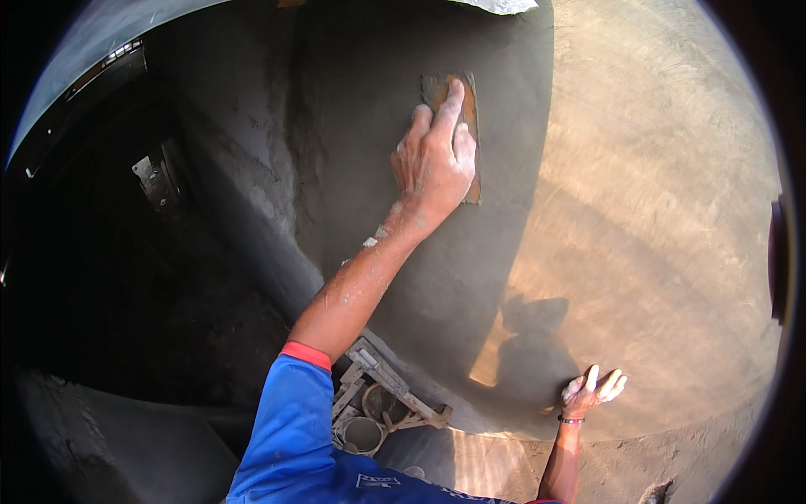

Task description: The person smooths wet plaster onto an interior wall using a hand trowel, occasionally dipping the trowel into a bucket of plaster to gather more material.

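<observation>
Flat float [470,105]: It seems to lie flat on the wall [361,168], up high in the shady part, under the left hand [432,164].
Left hand: It is grasping the float. One finger points out straight along the float's back, and the others look bent. The handle is hidden.
Right hand [592,393]: It is down low by the sunny side [655,218] of the wall. The fingers are loose and a bit spread, and nothing can be seen in them. If they touch the wall, one cannot tell.
Smooth part: The grey wall around the float looks even, with no big lumps. This bit seems mostly done.
Rough part: The left edge [285,185] of the wall looks bumpy and patchy. It seems less done than the middle.
Sunny side: It has faint, swirly marks. It looks flat, but the bright light makes it hard to tell if it is all done.
Big curved line: It looks like where sun and shade meet, so it may not show where the work stops.
Bucket [343,433]: It sits low down, beside a wooden frame [390,382], with grey stuff inside. So there seems to be some mix to use.
</observation>
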Motion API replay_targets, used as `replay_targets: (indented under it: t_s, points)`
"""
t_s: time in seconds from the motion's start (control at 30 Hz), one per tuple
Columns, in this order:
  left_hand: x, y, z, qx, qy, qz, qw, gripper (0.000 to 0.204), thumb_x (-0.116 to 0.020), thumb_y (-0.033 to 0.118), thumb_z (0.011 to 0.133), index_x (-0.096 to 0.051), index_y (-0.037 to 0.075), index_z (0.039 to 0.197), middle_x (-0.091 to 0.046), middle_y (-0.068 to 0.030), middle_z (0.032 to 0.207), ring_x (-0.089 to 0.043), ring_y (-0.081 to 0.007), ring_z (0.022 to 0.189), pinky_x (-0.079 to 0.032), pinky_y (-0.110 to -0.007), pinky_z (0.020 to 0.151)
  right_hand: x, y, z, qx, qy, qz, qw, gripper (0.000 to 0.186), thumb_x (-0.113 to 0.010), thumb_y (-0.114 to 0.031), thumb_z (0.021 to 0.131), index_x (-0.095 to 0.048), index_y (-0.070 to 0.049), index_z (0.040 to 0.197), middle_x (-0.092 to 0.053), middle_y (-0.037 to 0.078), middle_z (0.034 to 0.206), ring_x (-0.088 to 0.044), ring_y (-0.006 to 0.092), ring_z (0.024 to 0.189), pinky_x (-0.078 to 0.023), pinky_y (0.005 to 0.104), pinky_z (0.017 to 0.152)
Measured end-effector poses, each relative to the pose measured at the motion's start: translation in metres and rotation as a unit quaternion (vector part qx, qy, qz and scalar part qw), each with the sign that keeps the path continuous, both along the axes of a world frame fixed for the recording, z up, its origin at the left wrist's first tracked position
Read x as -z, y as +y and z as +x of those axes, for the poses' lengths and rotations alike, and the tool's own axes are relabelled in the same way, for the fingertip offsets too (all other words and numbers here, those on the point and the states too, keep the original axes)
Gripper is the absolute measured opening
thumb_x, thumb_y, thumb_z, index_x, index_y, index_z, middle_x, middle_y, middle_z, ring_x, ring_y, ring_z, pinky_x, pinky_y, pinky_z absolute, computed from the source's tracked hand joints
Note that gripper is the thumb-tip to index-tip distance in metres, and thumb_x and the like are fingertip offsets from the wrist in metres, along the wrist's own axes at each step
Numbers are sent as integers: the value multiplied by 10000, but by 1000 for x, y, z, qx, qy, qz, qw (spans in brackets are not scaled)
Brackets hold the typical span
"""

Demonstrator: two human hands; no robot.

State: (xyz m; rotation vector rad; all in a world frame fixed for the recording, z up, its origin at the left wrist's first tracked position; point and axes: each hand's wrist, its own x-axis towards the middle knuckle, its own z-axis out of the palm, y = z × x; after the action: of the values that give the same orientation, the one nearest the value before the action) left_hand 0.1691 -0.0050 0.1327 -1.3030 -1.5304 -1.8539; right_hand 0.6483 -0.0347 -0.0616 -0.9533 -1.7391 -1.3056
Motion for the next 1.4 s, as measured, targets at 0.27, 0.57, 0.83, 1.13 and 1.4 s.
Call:
replay_targets:
  t_s: [0.27, 0.57, 0.83, 1.13, 1.4]
  points:
    - [1, -15, 31, 70, 68, -45, 994, 486, -637, 101, 847, -592, 134, 1329, -520, -103, 819, -589, -284, 682, -514, -419, 657, 2, 0, 0, 2, 9, -13, 1000, 386, -423, -340, 999, -549, -139, 1303, -315, 252, 1511, -281, 504, 1376, -245, 640, 1082]
    - [-25, -17, 62, 61, 148, 29, 987, 550, -657, 112, 816, -575, 175, 1356, -519, -107, 862, -576, -291, 715, -518, -413, 643, 2, 4, 4, -2, 0, 3, 1000, 371, -420, -333, 1008, -558, -145, 1296, -325, 260, 1505, -285, 503, 1375, -257, 641, 1076]
    - [71, 3, -61, -21, -30, -36, 999, 484, -617, 122, 875, -570, 177, 1353, -551, -130, 937, -604, -328, 830, -519, -445, 722, -4, 0, 1, -17, -8, 10, 1000, 378, -431, -343, 1015, -552, -140, 1309, -343, 265, 1495, -294, 512, 1365, -263, 641, 1070]
    - [358, 18, -6, 6, -670, -38, 741, 469, -517, 83, 892, -539, 41, 1358, -595, -188, 1304, -595, -323, 1164, -473, -392, 975, -1, 8, -7, -26, -3, 8, 1000, 393, -426, -371, 1014, -576, -130, 1286, -357, 256, 1489, -300, 502, 1364, -279, 629, 1066]
    - [207, 19, -20, 4, -335, 17, 942, 445, -522, 116, 889, -566, 18, 1321, -630, -195, 1160, -620, -355, 996, -483, -408, 873, -9, 0, -3, -33, -18, 5, 999, 435, -429, -387, 1011, -550, -129, 1338, -316, 240, 1522, -285, 478, 1383, -261, 616, 1078]
